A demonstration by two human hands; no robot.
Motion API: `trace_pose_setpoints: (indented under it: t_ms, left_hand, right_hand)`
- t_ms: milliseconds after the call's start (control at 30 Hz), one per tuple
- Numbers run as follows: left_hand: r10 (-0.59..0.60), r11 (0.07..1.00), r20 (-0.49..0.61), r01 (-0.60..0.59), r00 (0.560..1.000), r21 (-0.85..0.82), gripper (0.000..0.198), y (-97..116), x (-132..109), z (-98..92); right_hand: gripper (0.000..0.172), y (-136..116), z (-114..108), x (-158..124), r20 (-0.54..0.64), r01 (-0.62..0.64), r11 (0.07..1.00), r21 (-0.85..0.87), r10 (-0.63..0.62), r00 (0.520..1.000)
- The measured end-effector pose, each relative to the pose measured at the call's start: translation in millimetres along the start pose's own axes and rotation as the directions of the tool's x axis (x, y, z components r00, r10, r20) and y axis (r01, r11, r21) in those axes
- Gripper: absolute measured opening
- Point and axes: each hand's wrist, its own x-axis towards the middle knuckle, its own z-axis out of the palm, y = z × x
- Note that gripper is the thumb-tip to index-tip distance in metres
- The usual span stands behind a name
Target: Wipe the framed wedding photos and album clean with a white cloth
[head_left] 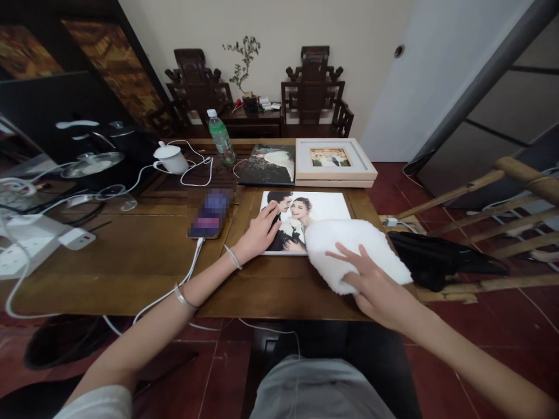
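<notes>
A white-bordered photo panel (pixel 334 205) showing two people lies flat on the wooden table. My left hand (pixel 261 231) rests on its left side, fingers stretched out flat. On the right, my right hand (pixel 364 273) grips a fluffy white towel (pixel 349 233), with the thumb tucked beneath a fold and some fingers spread over the top. The towel covers the panel's lower right corner and reaches toward the table's right edge. Whatever part of the panel lies under the towel is hidden.
Behind the panel lie a dark photo panel (pixel 268 164) and a light wooden picture frame (pixel 367 169). A charging phone (pixel 210 214), green bottle (pixel 222 139), lidded white cup (pixel 171 158) and pot (pixel 94 166) stand left. White cables cross the wooden table (pixel 131 279). A bamboo rack (pixel 480 192) is right.
</notes>
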Motion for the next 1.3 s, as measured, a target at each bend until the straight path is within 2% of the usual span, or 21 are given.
trace_pose_setpoints:
  t_ms: [67,167,300,467,600,667,767,867,1000,1100,1200,1300]
  left_hand:
    - [-0.002,1.000,0.001,0.002,1.000,-0.001,0.047,-0.1,0.3,-0.3]
    - [-0.011,1.000,0.010,0.011,1.000,0.003,0.048,-0.2,0.9,-1.1]
    - [-0.024,1.000,0.030,0.024,0.999,0.018,0.051,-0.3,1.3,-1.8]
    - [-0.022,1.000,0.040,0.022,0.999,0.020,0.050,0.6,0.8,-2.3]
    - [-0.020,1.000,0.036,0.019,0.999,0.021,0.050,1.1,0.2,-2.7]
    - [-0.017,1.000,0.038,0.016,0.999,0.017,0.050,1.0,-0.1,-2.9]
    - [-0.012,1.000,0.030,0.012,0.999,0.011,0.049,1.0,-0.4,-2.9]
    - [-0.013,1.000,0.023,0.013,1.000,0.018,0.049,0.6,-0.3,-2.2]
    - [-0.019,1.000,0.029,0.018,0.999,0.025,0.050,-1.6,0.6,0.3]
    - [-0.013,1.000,0.021,0.013,1.000,0.022,0.049,-4.0,1.1,2.3]
    - [-0.017,1.000,0.011,0.017,1.000,0.018,0.049,-5.4,1.3,3.2]
    - [-0.013,1.000,0.010,0.013,1.000,0.015,0.049,-6.0,1.6,3.2]
  right_hand:
    - [0.043,-4.0,-4.1,-0.4,0.024,0.015,1.000,0.024,-0.016,1.000]
    - [0.045,5.6,-8.3,14.5,0.013,0.003,0.999,0.035,-0.003,1.000]
    - [0.047,40.2,-10.4,53.7,-0.047,-0.053,0.998,0.012,0.054,0.997]
    - [0.050,88.9,-15.3,105.3,-0.103,-0.060,0.997,-0.040,0.056,0.993]
    - [0.054,107.0,-14.4,127.0,-0.125,-0.135,0.989,-0.059,0.127,0.984]
    - [0.056,104.7,-10.3,127.2,-0.139,-0.146,0.986,-0.076,0.134,0.981]
    - [0.053,87.1,-1.9,113.5,-0.130,-0.128,0.986,-0.107,0.114,0.985]
    - [0.047,55.8,5.9,86.5,-0.090,-0.095,0.989,-0.113,0.085,0.992]
    - [0.042,9.6,12.1,46.7,-0.083,0.027,0.995,-0.092,-0.035,0.996]
    - [0.039,-12.0,12.7,30.5,-0.056,0.092,0.993,-0.076,-0.096,0.994]
    - [0.040,-14.2,10.7,34.7,-0.035,0.099,0.994,-0.046,-0.101,0.994]
    - [0.045,-0.4,6.6,58.2,-0.043,0.036,0.999,-0.025,-0.037,0.998]
